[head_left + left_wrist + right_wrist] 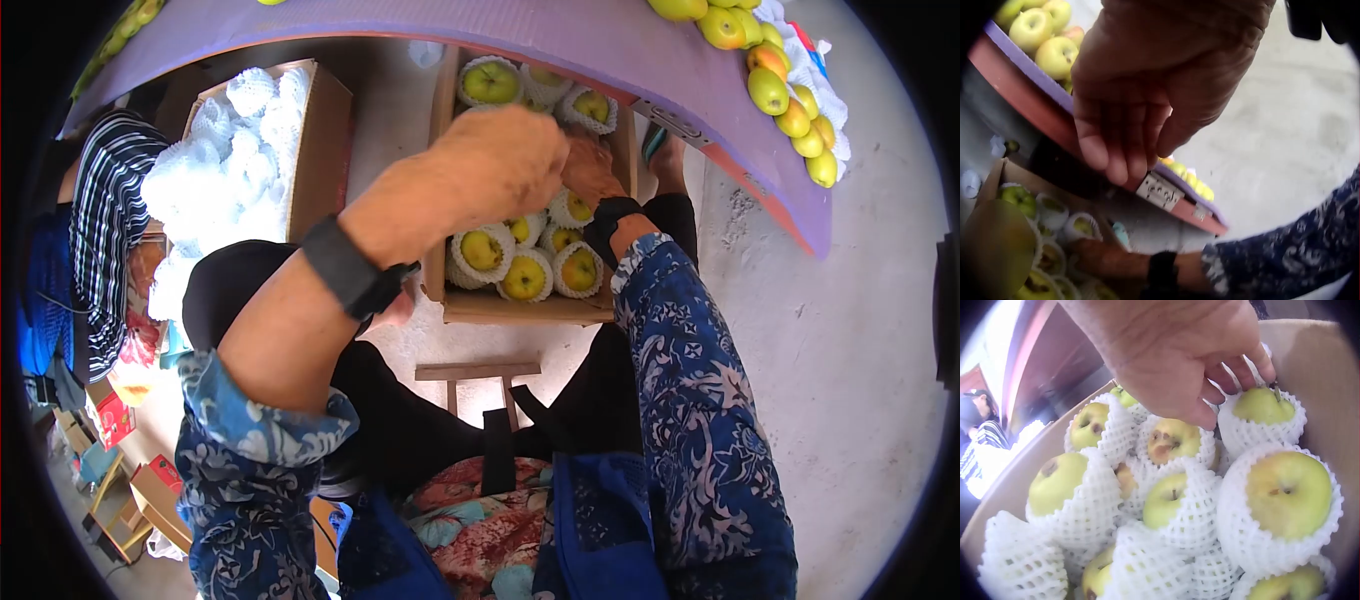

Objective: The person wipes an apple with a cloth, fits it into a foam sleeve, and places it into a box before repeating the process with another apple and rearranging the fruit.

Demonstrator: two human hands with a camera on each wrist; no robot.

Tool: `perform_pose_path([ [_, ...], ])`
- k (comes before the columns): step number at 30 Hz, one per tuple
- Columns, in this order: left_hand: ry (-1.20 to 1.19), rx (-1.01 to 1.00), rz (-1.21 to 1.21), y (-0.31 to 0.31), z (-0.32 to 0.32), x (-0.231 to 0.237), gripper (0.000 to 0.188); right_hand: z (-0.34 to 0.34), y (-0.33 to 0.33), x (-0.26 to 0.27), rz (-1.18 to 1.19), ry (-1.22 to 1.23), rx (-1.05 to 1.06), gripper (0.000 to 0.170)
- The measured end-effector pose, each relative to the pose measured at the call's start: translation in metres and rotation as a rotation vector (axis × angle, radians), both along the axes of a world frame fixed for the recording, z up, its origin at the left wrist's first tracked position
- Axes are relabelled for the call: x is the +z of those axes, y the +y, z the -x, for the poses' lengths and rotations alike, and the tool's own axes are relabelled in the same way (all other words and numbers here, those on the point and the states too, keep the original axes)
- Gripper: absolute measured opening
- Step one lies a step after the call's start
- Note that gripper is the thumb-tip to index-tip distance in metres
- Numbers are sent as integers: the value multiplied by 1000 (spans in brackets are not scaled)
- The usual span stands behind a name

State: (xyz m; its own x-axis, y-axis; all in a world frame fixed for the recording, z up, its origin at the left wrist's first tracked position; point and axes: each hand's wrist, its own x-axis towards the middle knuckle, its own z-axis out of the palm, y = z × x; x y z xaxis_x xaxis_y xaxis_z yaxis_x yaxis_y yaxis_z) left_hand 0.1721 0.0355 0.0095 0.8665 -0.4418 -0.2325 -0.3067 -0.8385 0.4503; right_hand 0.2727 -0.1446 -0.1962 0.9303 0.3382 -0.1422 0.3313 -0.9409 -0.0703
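My left hand hangs over the cardboard box, its fingers loosely bent with nothing between them in the left wrist view. Down in the box is my right hand, by the side wall. Its fingertips touch the upper edge of a green apple in a white foam net. Around it sit several yellow-green apples, such as a large netted apple and a brown-spotted apple. In the head view my left forearm and hand cover part of the box.
Left of the box stands a carton heaped with white foam nets. A purple-covered table edge curves above the box, with loose apples on it. A small wooden stool is between the knees. Another person's striped clothing shows at left.
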Motion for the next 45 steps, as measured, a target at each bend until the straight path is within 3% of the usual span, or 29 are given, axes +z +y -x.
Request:
perform_pose_path([
  [2, 118, -125, -179, -10, -16, -25, 24, -1, -2, -1, 3, -36, 0, 29],
  [8, -472, -111, -185, -13, -88, -131, 41, 1, -3, -5, -79, -54, -4, 31],
  [11, -512, -147, -123, -23, -120, -153, 25, 5, -10, -3, -107, -83, 30, 33],
  [14, -144, -92, -195, -36, -146, -155, 53, 5, -13, 7, -100, -48, 63, 37],
  [19, -273, -35, -60, -34, -150, -165, 42, 3, -16, 1, -63, -67, 89, 46],
  [21, -316, -38, -61, -33, -158, -186, 34, 2, -20, 0, -78, -162, 149, 36],
  [22, -316, -54, -55, -30, -154, -184, 36, 1, -23, 0, -85, -212, 174, 32],
  [25, -320, -88, -59, -23, -145, -175, 45, -13, -32, 6, 36, -376, 239, 43],
  [31, -313, -40, -150, -24, -137, -167, 56, -33, -36, 28, -48, -12, 153, 37],
  [34, -353, -38, -188, -26, -135, -173, 55, -33, -46, 12, -93, -191, 307, 32],
  [37, -371, -68, -196, -23, -138, -180, 55, -35, -43, 1, -239, -117, 198, 35],
  [40, -342, -53, -196, -23, -139, -176, 52, -35, -38, 4, -423, 53, -42, 38],
  [45, -412, -77, -153, -20, -134, -175, 45, -49, -38, 10, -368, 90, -57, 42],
])
